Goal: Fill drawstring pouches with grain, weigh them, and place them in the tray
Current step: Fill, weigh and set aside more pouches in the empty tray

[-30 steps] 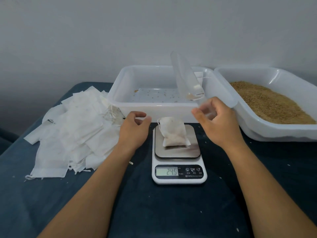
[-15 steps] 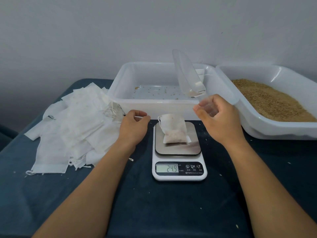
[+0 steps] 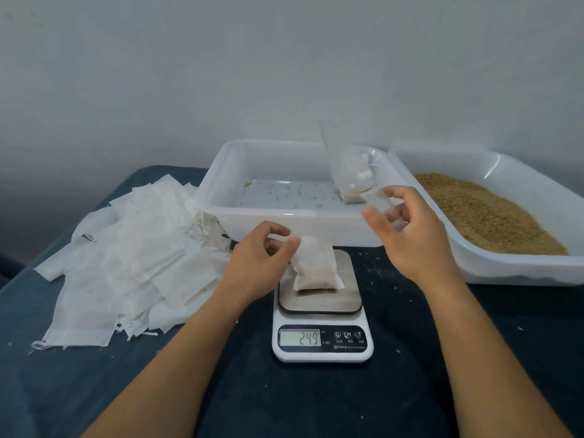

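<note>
weighing the filled pouch (image 3: 316,267) pinched at its top by my left hand (image 3: 262,263) on the scale (image 3: 322,343), right hand (image 3: 407,235) gripping the scoop (image 3: 347,172), i judge lifting it into the tray (image 3: 221,184) ahead comes next.

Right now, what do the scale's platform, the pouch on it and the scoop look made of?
Scale platform: likely brushed stainless steel, grey with a dull sheen. Pouch: thin white non-woven or filter-paper fabric, probably; grain shows faintly through. Scoop: clear glossy plastic, the tray visible behind it.
</note>
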A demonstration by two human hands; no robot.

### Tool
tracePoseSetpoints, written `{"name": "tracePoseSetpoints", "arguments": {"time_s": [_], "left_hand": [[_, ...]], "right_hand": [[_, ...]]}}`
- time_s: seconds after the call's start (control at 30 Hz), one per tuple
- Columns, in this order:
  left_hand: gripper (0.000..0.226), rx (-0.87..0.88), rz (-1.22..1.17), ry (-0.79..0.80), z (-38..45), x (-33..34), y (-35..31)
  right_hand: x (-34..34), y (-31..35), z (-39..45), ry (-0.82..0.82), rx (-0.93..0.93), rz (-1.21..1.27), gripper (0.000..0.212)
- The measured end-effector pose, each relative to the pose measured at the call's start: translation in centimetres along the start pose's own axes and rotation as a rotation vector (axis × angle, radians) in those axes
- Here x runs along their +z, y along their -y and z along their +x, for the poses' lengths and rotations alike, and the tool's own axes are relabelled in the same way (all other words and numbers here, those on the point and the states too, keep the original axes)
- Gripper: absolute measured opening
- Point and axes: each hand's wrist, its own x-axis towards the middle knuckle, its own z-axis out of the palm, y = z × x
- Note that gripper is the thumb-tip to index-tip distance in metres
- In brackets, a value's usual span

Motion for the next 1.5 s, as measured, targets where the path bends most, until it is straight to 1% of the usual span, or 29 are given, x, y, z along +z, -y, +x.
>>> {"name": "tracePoseSetpoints", "arguments": {"time_s": [0.13, 0.2, 0.27, 0.3, 0.37, 0.43, 0.5, 0.6, 0.67, 0.8, 0.87, 0.93, 1.0, 1.07, 1.17, 1.3, 1.43, 1.5], "left_hand": [[0.020, 0.043, 0.020, 0.006, -0.2, 0.7, -0.3], [0.022, 0.065, 0.019, -0.008, -0.3, 1.1, -0.7], [0.024, 0.088, 0.015, -0.010, -0.2, 1.3, -1.0], [0.025, 0.097, 0.003, -0.004, -0.2, 1.3, -1.2], [0.026, 0.116, -0.038, 0.017, -0.4, 1.2, -1.5], [0.028, 0.161, -0.067, 0.036, -0.6, 1.0, -2.1], [0.030, 0.222, -0.075, 0.054, -0.7, 0.7, -3.4], [0.028, 0.313, -0.058, 0.081, -0.1, 0.7, -6.6], [0.024, 0.340, -0.033, 0.083, 0.9, 0.9, -9.1], [0.019, 0.313, -0.002, 0.053, 4.9, 1.9, -13.7], [0.019, 0.273, 0.024, 0.080, 7.4, 2.8, -15.5], [0.018, 0.246, 0.071, 0.126, 9.7, 4.2, -16.6], [0.019, 0.243, 0.164, 0.180, 11.7, 6.0, -17.2], [0.022, 0.231, 0.255, 0.225, 13.3, 7.7, -17.4], [0.025, 0.189, 0.336, 0.280, 15.0, 9.8, -17.3], [0.015, 0.114, 0.369, 0.315, 17.0, 11.8, -16.6], [0.026, 0.007, 0.443, 0.318, 19.8, 13.7, -14.6], [0.025, -0.033, 0.506, 0.303, 20.9, 14.4, -13.6]], "right_hand": [[-3.4, -1.3, 2.9, -0.141, 0.092, -0.206, 0.045], [-5.6, -2.6, 4.3, -0.199, 0.204, -0.335, 0.045], [-7.5, -4.1, 5.5, -0.208, 0.328, -0.489, 0.045], [-8.3, -4.8, 6.0, -0.185, 0.390, -0.562, 0.044], [-9.4, -5.9, 6.7, -0.070, 0.486, -0.683, 0.040], [-9.9, -6.7, 7.0, 0.060, 0.535, -0.729, 0.035], [-9.9, -6.8, 7.0, 0.129, 0.567, -0.728, 0.033], [-9.6, -6.5, 6.8, 0.137, 0.573, -0.678, 0.038], [-9.5, -6.4, 6.6, 0.138, 0.557, -0.658, 0.042], [-9.4, -6.5, 6.5, 0.171, 0.549, -0.703, 0.059], [-9.4, -6.7, 6.4, 0.106, 0.531, -0.684, 0.063], [-9.3, -6.7, 6.2, -0.039, 0.479, -0.607, 0.057], [-9.2, -6.8, 6.0, -0.199, 0.403, -0.518, 0.046], [-9.1, -6.8, 5.8, -0.307, 0.330, -0.476, 0.036], [-9.0, -6.6, 5.8, -0.366, 0.275, -0.450, 0.029], [-9.1, -6.7, 5.7, -0.420, 0.251, -0.397, 0.023], [-9.1, -6.9, 5.8, -0.435, 0.241, -0.374, 0.020], [-9.1, -6.9, 5.9, -0.435, 0.239, -0.385, 0.020]]}}
